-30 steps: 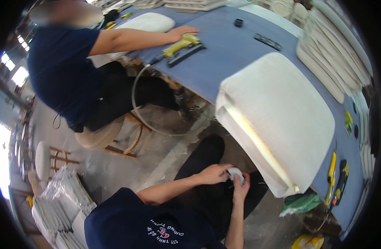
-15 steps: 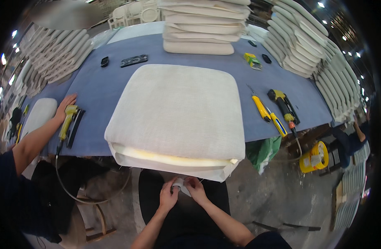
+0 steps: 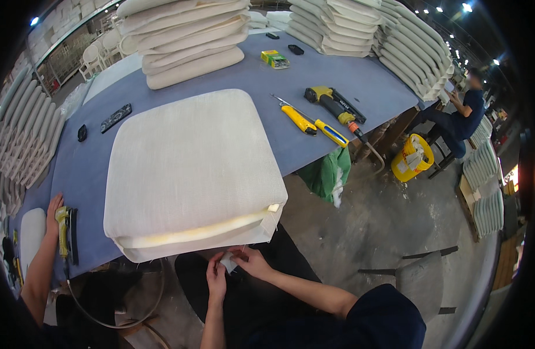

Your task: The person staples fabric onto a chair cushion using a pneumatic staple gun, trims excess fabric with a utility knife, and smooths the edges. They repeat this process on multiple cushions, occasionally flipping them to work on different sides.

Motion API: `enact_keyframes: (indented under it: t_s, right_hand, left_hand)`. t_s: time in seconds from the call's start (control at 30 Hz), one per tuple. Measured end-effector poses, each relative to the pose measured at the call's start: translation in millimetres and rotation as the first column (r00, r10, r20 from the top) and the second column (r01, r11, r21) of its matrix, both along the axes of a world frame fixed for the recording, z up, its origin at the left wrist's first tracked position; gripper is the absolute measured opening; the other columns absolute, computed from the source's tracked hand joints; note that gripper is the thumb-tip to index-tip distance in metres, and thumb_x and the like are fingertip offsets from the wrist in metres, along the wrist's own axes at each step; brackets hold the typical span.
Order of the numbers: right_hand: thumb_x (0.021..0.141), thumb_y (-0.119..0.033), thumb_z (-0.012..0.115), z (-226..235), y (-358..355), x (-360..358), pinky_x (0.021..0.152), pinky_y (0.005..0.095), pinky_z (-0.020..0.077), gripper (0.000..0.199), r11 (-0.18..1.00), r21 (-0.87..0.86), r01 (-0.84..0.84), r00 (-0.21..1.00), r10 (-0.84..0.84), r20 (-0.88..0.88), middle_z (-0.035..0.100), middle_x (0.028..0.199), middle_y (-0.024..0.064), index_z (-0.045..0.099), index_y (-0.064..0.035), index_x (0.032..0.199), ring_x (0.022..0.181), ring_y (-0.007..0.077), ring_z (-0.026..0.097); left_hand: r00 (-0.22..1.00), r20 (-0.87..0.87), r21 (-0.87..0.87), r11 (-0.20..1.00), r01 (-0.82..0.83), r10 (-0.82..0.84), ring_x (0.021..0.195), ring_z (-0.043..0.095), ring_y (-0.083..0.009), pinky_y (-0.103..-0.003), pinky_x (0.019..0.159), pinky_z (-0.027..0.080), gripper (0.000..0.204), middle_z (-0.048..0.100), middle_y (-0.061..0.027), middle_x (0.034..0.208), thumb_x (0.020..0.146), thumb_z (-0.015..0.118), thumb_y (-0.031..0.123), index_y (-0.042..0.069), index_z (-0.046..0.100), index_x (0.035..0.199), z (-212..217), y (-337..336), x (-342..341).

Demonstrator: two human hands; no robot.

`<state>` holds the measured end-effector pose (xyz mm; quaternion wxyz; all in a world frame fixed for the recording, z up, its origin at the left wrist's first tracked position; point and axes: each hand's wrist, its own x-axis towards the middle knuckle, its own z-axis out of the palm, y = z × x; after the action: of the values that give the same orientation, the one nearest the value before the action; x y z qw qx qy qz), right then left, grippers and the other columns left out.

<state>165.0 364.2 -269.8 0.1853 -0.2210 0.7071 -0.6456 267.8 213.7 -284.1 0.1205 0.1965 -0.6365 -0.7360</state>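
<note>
In my lap, just below the table's near edge, my left hand [image 3: 215, 276] and my right hand [image 3: 253, 263] come together. Both have their fingers closed on a small white piece [image 3: 228, 263], perhaps cloth or paper; my fingers cover part of it. Directly above my hands lies a light-grey upholstered seat cushion [image 3: 192, 157], its near side jutting over the table edge. Along that side, a strip of yellowish foam [image 3: 203, 231] shows between the top cover and a loose flap of fabric [image 3: 192, 249]. Neither hand touches the cushion visibly.
On the blue table [image 3: 331, 75] lie a yellow-handled cutter [image 3: 298, 120], a screwdriver [image 3: 331, 133], a staple gun [image 3: 334, 104] and a green-yellow box [image 3: 275, 59]. Cushion stacks [image 3: 189, 43] stand behind. A co-worker's hand [image 3: 53, 212] rests beside another staple gun [image 3: 64, 232]. A yellow bucket [image 3: 412, 158] stands right.
My view has turned right, so the table and cushion sit further left and a seated person shows at the right. The white piece stays between my hands, now at a different angle.
</note>
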Motion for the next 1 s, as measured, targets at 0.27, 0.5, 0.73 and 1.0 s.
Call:
enact_keyframes:
  t_s: [0.27, 0.5, 0.73, 1.0]
  right_hand:
    - [0.097, -0.014, 0.078, -1.7, -1.0, -1.5, 0.083, 0.0328, 0.0576, 0.025, 0.996, 0.062, 0.067, 0.995, -0.062, -0.073, 0.076, 0.105, 0.0103, 0.074, -0.006, 0.12, 0.092, 0.0177, 0.073]
    - [0.094, -0.002, 0.072, -2.2, 2.1, -0.9, 0.079, 0.03, 0.0549, 0.024, 0.997, 0.066, -0.047, 0.993, 0.054, -0.109, 0.071, 0.105, 0.0069, 0.074, -0.0051, 0.118, 0.09, 0.0162, 0.068]
    - [0.092, 0.005, 0.066, 2.5, 2.1, -1.1, 0.078, 0.0297, 0.0531, 0.029, 1.0, 0.009, -0.022, 0.971, 0.024, -0.239, 0.07, 0.11, 0.0077, 0.075, -0.006, 0.117, 0.095, 0.0173, 0.067]
    - [0.093, -0.001, 0.069, 13.0, -3.4, 5.7, 0.082, 0.0345, 0.0556, 0.029, 0.997, 0.079, -0.027, 0.99, 0.037, -0.135, 0.071, 0.109, 0.0103, 0.071, -0.0044, 0.121, 0.095, 0.0214, 0.069]
  left_hand:
    - [0.997, 0.067, -0.25, 0.968, -0.011, 0.029, 0.094, 0.063, -0.0097, -0.026, 0.082, 0.051, 0.03, 0.07, -0.0032, 0.105, 0.106, 0.063, 0.007, 0.001, 0.063, 0.135, 9.4, 10.9, 0.4]
    - [0.985, 0.092, -0.31, 0.944, -0.114, 0.149, 0.08, 0.062, -0.0092, -0.027, 0.073, 0.052, 0.02, 0.071, -0.0054, 0.09, 0.108, 0.063, 0.012, -0.002, 0.069, 0.121, 7.4, 10.8, -5.5]
    - [0.983, 0.183, -0.011, 1.0, 0.015, -0.012, 0.092, 0.062, -0.0082, -0.027, 0.082, 0.051, 0.029, 0.071, -0.0019, 0.099, 0.111, 0.061, 0.026, 0.0, 0.071, 0.12, -4.8, 2.0, 1.3]
    - [0.992, 0.104, -0.18, 0.983, -0.049, 0.069, 0.096, 0.068, -0.0131, -0.03, 0.085, 0.054, 0.031, 0.076, -0.0093, 0.105, 0.109, 0.065, 0.025, -0.001, 0.07, 0.127, -2.5, 4.0, -0.5]
